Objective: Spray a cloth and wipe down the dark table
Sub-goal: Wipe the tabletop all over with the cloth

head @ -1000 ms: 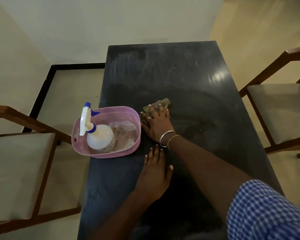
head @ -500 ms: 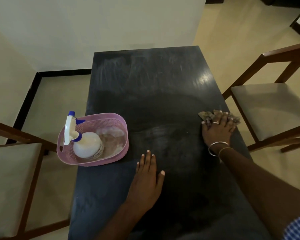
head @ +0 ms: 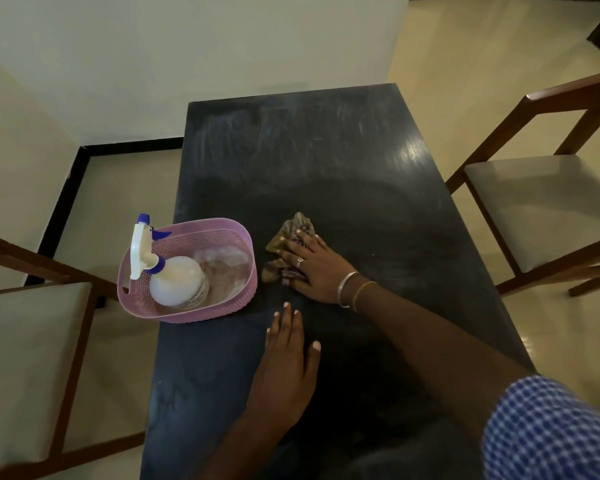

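From the head camera, the right hand (head: 317, 268) lies flat with fingers spread on a crumpled brown patterned cloth (head: 291, 230), pressing it onto the dark rectangular table (head: 326, 161) near the middle, just beside a pink perforated plastic basket (head: 219, 313). The left hand (head: 286, 368) rests palm down on the tabletop nearer the person, fingers straight and close together, thumb out, holding nothing. A white spray bottle with a blue nozzle (head: 177, 282) leans inside the basket at the table's left edge. The right wrist wears a silver and a gold bangle (head: 350, 289), and a blue checked sleeve (head: 551, 431) shows at lower right. A wooden chair with a pale seat (head: 25, 341) stands to the left, another wooden chair (head: 548, 206) to the right
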